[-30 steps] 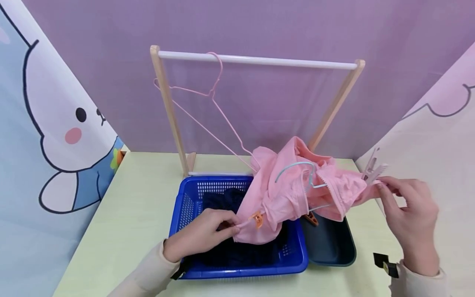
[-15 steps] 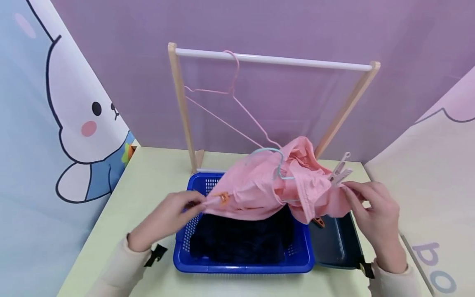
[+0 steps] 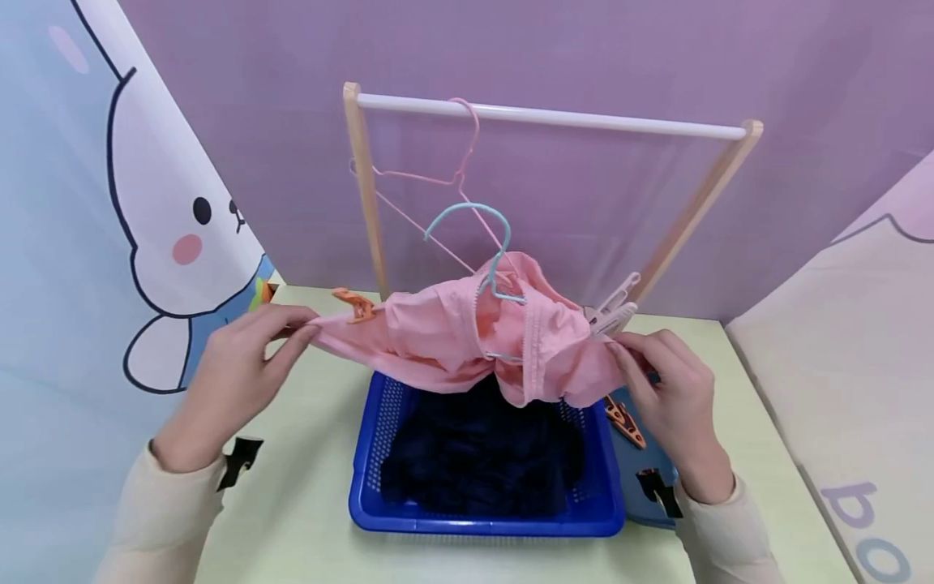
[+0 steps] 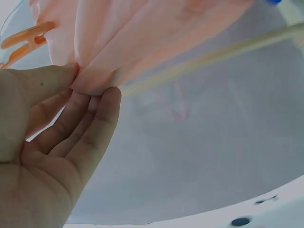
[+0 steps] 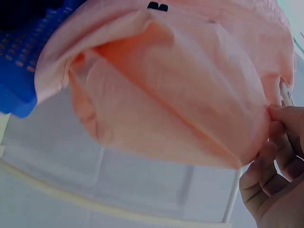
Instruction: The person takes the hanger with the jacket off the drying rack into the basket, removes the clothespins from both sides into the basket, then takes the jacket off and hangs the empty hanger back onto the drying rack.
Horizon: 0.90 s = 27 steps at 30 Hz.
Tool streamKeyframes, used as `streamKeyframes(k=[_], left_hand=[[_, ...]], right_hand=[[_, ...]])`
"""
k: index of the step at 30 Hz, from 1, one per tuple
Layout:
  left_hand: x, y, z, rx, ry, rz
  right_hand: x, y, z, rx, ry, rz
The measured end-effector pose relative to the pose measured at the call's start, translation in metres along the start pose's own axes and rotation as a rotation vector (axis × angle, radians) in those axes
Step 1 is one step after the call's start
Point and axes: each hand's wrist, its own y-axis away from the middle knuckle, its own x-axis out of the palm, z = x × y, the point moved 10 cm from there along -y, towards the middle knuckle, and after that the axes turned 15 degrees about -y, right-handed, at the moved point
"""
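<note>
From my station I can't see the lower frame of the pale-blue wire hanger (image 3: 507, 235), mostly hidden within the pink fabric garment (image 3: 438, 332). The right hand (image 3: 671, 389) covers part of the blue-grey rounded tray (image 3: 636, 469); my right-wrist feed crops that hand.

Garment (image 3: 430, 328): plain soft pink, zip (image 3: 535, 349) in the same pink
Near hanger (image 3: 467, 206): pale turquoise
Far hanger (image 3: 460, 173): light pink
Left clip (image 3: 356, 305): orange
Right clip (image 3: 613, 308): pale pinkish white
Loose clip (image 3: 624, 422): light orange
Basket (image 3: 489, 526): strong blue, walls patterned with small holes
Dark cloth (image 3: 481, 454): navy, almost black
Tray (image 3: 648, 513): slate blue
Rack (image 3: 569, 119): white bar, pale wood-coloured posts
Bench (image 3: 306, 519): pale yellow-green
Sleeves (image 3: 166, 503): plain cream
Straps (image 3: 241, 460): black
Far wall (image 3: 620, 49): plain lilac purple
Left wall (image 3: 58, 284): light blue, printed with a white rabbit (image 3: 164, 211), dark outlines, pink cheek
Right wall (image 3: 824, 341): off-white, pink patch, purple and grey letters (image 3: 850, 490)
</note>
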Motion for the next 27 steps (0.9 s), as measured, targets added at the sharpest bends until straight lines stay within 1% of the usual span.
streamKeyframes(k=[2, 3, 4, 6, 8, 11, 12, 15, 18, 20, 22, 25, 27], left_hand=[[-0.013, 0.002, -0.004, 0.024, -0.013, -0.022], [-0.016, 0.005, -0.007, 0.035, -0.013, -0.018], [-0.018, 0.007, -0.009, 0.046, -0.010, -0.005], [-0.016, 0.014, -0.015, 0.068, -0.001, 0.038], [-0.007, 0.023, -0.020, 0.080, 0.014, 0.096], [0.015, 0.037, -0.023, 0.058, 0.063, 0.220], [0.023, 0.042, -0.023, 0.044, 0.080, 0.264], [0.047, 0.057, -0.022, 0.001, 0.128, 0.382], [0.065, 0.071, -0.019, -0.019, 0.165, 0.458], [0.074, 0.079, -0.018, -0.027, 0.189, 0.505], [0.081, 0.086, -0.016, -0.026, 0.212, 0.531], [0.087, 0.093, -0.017, -0.006, 0.243, 0.541], [0.089, 0.096, -0.016, -0.007, 0.254, 0.542]], right_hand=[[-0.002, 0.000, 0.006, -0.008, 0.006, 0.005], [-0.003, 0.000, 0.009, -0.010, 0.011, 0.009], [-0.006, 0.001, 0.013, -0.014, 0.010, 0.011], [-0.010, 0.002, 0.020, -0.017, 0.013, 0.026], [-0.015, 0.006, 0.025, -0.009, 0.023, 0.056], [-0.018, 0.019, 0.023, 0.032, 0.025, 0.117], [-0.018, 0.026, 0.020, 0.054, 0.022, 0.141], [-0.015, 0.049, 0.008, 0.154, -0.002, 0.222], [-0.008, 0.071, 0.000, 0.238, -0.015, 0.291], [-0.004, 0.083, -0.001, 0.272, -0.019, 0.318], [0.000, 0.091, -0.001, 0.286, -0.023, 0.328], [0.004, 0.099, -0.002, 0.313, -0.028, 0.346], [0.007, 0.103, -0.004, 0.337, -0.022, 0.366]])
